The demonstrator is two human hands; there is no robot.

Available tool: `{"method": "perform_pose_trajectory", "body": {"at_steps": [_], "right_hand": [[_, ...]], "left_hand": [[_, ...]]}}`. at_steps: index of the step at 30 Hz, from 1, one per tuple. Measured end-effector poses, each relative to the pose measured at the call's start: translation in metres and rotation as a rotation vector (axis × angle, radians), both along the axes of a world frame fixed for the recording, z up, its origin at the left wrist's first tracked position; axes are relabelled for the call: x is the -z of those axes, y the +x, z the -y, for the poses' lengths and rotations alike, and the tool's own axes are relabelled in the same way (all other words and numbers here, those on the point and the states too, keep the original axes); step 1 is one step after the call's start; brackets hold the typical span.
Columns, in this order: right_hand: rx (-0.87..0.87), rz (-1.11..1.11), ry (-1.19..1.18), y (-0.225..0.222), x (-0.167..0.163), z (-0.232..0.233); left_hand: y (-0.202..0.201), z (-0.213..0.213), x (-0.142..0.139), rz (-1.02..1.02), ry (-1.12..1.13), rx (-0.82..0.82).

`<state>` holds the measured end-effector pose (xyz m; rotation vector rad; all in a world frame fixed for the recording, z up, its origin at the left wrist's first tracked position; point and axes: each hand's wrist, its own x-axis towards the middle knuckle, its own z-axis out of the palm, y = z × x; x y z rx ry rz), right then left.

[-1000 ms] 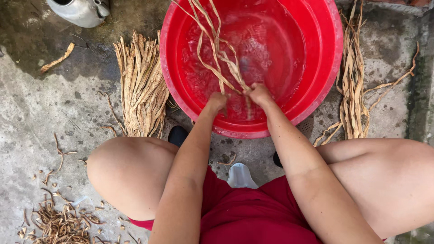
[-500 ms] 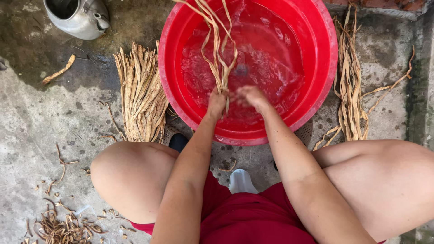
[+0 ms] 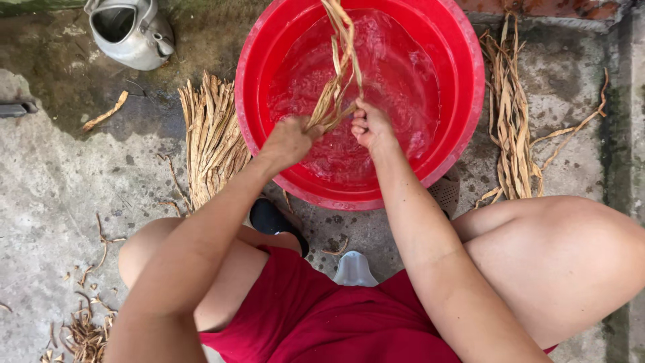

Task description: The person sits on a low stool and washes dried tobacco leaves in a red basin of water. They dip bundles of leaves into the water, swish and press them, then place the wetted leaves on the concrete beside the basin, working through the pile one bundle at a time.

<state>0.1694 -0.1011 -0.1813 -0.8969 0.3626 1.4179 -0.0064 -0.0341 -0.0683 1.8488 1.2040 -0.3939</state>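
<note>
At about seven o'clock, short tan scraps (image 3: 84, 333) lie scattered on the concrete floor (image 3: 54, 202). Up at eleven o'clock stands a metal kettle (image 3: 131, 30), with one loose strip (image 3: 104, 115) lying on the floor below it. Just left of the basin, a flat pile of dry fibre strips (image 3: 211, 138) lies with one edge touching the basin's wall.

Your left hand (image 3: 290, 140) is closed round the lower end of a bundle of wet strips (image 3: 339, 64), which rises toward twelve o'clock and out of view. Your right hand (image 3: 369, 124) is curled shut on the same bundle just beside the left, so both hands hold it over the middle of the red basin (image 3: 463, 134), above the rippled water (image 3: 403, 87).

At two to three o'clock, a looser pile of long strips (image 3: 512, 121) lies on the floor, just beside the basin's right wall.

Judging by how things lie, you are somewhere in the middle: one bundle is in the water, while the pile at nine o'clock looks dry and unwashed. Whether the right-hand pile is already rinsed, the view does not show.
</note>
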Motion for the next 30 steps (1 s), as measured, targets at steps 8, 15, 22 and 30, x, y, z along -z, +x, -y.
{"method": "perform_pose_trajectory", "body": {"at_steps": [8,15,22,30], "right_hand": [[0.333,0.128,-0.334,0.060,0.033,0.040],[0.343,0.092,-0.383,0.059,0.062,0.049],[0.018,-0.011,-0.258,-0.047,0.020,0.014],[0.271,-0.035,-0.027,-0.071,0.021,-0.033]], "left_hand": [[-0.047,-0.023,-0.052,0.125,-0.097,-0.150],[-0.050,-0.032,-0.009,0.124,-0.155,-0.301],[-0.042,-0.027,0.048,0.144,-0.129,-0.275],[-0.025,0.009,0.068,0.192,0.112,0.188]]}}
